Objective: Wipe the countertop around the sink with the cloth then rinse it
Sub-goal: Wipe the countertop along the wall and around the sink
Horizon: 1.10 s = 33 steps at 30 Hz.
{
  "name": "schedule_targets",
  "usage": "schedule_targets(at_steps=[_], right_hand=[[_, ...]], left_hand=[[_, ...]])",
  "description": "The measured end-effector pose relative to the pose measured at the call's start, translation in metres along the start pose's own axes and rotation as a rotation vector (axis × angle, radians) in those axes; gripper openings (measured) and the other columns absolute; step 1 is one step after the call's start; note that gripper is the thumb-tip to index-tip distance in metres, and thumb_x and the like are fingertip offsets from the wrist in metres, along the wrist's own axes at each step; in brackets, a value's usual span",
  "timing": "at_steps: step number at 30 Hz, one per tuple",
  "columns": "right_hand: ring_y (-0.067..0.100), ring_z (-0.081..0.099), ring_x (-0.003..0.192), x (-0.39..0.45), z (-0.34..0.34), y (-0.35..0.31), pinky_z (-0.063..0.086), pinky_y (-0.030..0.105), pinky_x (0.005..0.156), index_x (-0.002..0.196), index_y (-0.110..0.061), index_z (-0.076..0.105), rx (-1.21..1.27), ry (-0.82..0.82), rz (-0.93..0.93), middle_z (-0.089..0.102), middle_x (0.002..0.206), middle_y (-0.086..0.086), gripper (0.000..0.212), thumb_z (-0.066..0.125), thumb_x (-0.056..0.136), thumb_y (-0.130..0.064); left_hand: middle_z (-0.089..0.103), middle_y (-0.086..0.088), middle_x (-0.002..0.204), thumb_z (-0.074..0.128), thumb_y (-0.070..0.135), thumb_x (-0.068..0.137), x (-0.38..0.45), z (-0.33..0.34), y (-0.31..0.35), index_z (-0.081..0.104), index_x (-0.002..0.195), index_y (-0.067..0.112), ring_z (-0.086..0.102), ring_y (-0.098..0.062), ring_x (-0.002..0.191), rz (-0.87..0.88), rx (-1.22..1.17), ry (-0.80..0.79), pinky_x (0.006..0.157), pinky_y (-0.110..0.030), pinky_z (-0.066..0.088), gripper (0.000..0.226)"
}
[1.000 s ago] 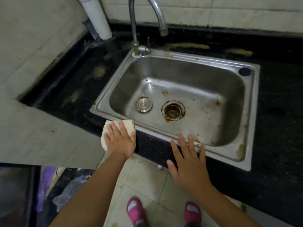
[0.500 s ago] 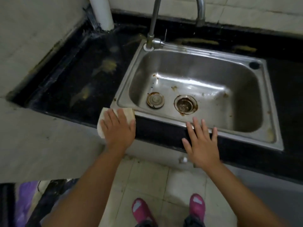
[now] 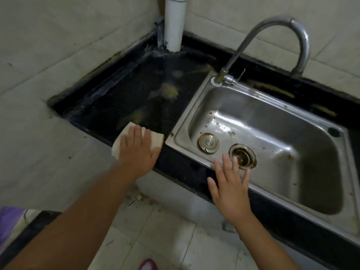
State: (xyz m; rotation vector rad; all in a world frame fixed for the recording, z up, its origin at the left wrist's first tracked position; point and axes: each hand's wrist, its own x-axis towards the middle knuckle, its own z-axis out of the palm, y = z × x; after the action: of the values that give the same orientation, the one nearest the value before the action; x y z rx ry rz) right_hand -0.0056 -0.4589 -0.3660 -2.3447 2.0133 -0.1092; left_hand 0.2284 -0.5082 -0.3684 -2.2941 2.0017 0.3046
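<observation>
A folded beige cloth (image 3: 155,140) lies on the black countertop (image 3: 124,106) just left of the steel sink's (image 3: 181,121) front left corner. My left hand (image 3: 137,149) presses flat on the cloth, fingers spread over it. My right hand (image 3: 230,186) hovers open over the sink's front rim, fingers apart, holding nothing. Yellowish smears (image 3: 169,91) stain the counter beyond the cloth. The sink basin shows rust stains around the drain (image 3: 242,156) and a loose stopper (image 3: 208,143).
A curved metal faucet (image 3: 272,36) rises at the sink's back left corner. A white pipe (image 3: 175,24) stands in the counter's back corner. Tiled walls close the left and back. More yellow streaks (image 3: 272,88) run behind the sink. Tiled floor lies below.
My left hand has slid the cloth leftward and further onto the counter, away from the sink corner. My right hand lifted slightly along the front rim. The view swung left.
</observation>
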Motion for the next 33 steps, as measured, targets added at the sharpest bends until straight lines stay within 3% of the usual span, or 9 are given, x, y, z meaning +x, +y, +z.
schedule_targets(at_steps=[6,8,11,19,23,26,29,31,33], right_hand=[[0.029,0.047,0.126,0.031,0.016,-0.041,0.029,0.056,0.098,0.126,-0.017,0.05,-0.056,0.024,-0.03,0.06,0.127,0.01,0.058,0.005,0.099,-0.042],[0.025,0.039,0.128,0.033,0.024,-0.041,0.018,0.051,0.112,0.129,-0.018,0.043,-0.074,0.056,-0.052,0.058,0.13,0.008,0.055,0.004,0.099,-0.043],[0.023,0.038,0.13,0.033,0.026,-0.04,0.003,0.038,0.11,0.131,-0.018,0.044,-0.07,0.047,-0.048,0.055,0.133,0.007,0.056,0.006,0.099,-0.045],[0.011,-0.01,0.144,0.033,0.029,-0.036,-0.005,0.036,0.113,0.139,-0.022,0.031,-0.073,0.102,-0.072,0.037,0.14,0.0,0.055,0.007,0.098,-0.05],[0.01,-0.012,0.144,0.033,0.028,-0.039,-0.004,0.036,0.113,0.148,-0.031,0.004,-0.073,0.136,-0.104,0.037,0.139,0.0,0.055,0.007,0.098,-0.052],[0.01,-0.011,0.144,0.033,0.03,-0.036,-0.007,0.035,0.113,0.148,-0.032,0.004,-0.085,0.146,-0.136,0.039,0.139,0.001,0.053,0.007,0.098,-0.051],[0.02,0.008,0.142,0.033,0.03,-0.04,0.001,0.05,0.113,0.143,-0.03,0.028,0.008,0.131,-0.144,0.039,0.141,0.006,0.055,0.007,0.098,-0.053],[0.026,0.021,0.136,0.045,0.02,-0.055,0.017,0.062,0.104,0.136,-0.02,0.041,0.099,0.131,-0.199,0.036,0.14,0.005,0.06,0.008,0.097,-0.053],[0.027,0.025,0.135,0.075,0.006,-0.081,0.02,0.059,0.098,0.127,-0.018,0.051,0.141,0.136,-0.367,0.044,0.137,0.005,0.06,0.01,0.098,-0.05]], left_hand=[[-0.014,-0.013,0.154,0.017,0.045,0.098,0.023,-0.009,-0.013,-0.01,0.146,0.013,-0.014,-0.027,0.141,0.04,0.036,-0.081,0.113,-0.041,-0.005,0.064],[-0.014,-0.014,0.154,0.018,0.046,0.098,0.031,-0.013,-0.016,-0.01,0.147,0.013,-0.013,-0.027,0.141,0.057,0.031,-0.083,0.113,-0.041,-0.005,0.065],[-0.014,-0.014,0.154,0.018,0.046,0.097,0.04,-0.016,-0.018,-0.009,0.147,0.014,-0.014,-0.026,0.141,0.091,0.025,-0.085,0.113,-0.04,-0.006,0.065],[-0.011,-0.013,0.155,0.02,0.046,0.097,0.058,-0.017,-0.024,-0.005,0.147,0.015,-0.014,-0.025,0.141,0.165,0.005,-0.036,0.113,-0.04,-0.008,0.065],[-0.01,-0.013,0.155,0.022,0.045,0.098,0.064,-0.021,-0.028,-0.004,0.148,0.015,-0.014,-0.025,0.141,0.195,-0.011,-0.044,0.113,-0.039,-0.009,0.064],[0.016,-0.016,0.153,0.022,0.042,0.096,0.049,-0.03,-0.034,0.021,0.145,0.008,0.01,-0.028,0.142,0.213,-0.152,0.116,0.114,-0.04,0.004,0.06],[0.062,-0.019,0.118,0.032,0.036,0.081,0.029,-0.024,-0.053,0.065,0.111,0.005,0.058,-0.034,0.112,0.206,-0.193,0.304,0.091,-0.05,0.043,0.054],[0.066,-0.016,0.111,0.035,0.034,0.078,0.011,-0.013,-0.069,0.07,0.102,0.007,0.062,-0.034,0.104,0.145,-0.172,0.249,0.081,-0.051,0.048,0.05],[0.065,-0.015,0.114,0.033,0.035,0.08,-0.005,-0.002,-0.081,0.069,0.105,0.008,0.061,-0.033,0.106,0.061,-0.159,0.212,0.081,-0.049,0.049,0.051]])
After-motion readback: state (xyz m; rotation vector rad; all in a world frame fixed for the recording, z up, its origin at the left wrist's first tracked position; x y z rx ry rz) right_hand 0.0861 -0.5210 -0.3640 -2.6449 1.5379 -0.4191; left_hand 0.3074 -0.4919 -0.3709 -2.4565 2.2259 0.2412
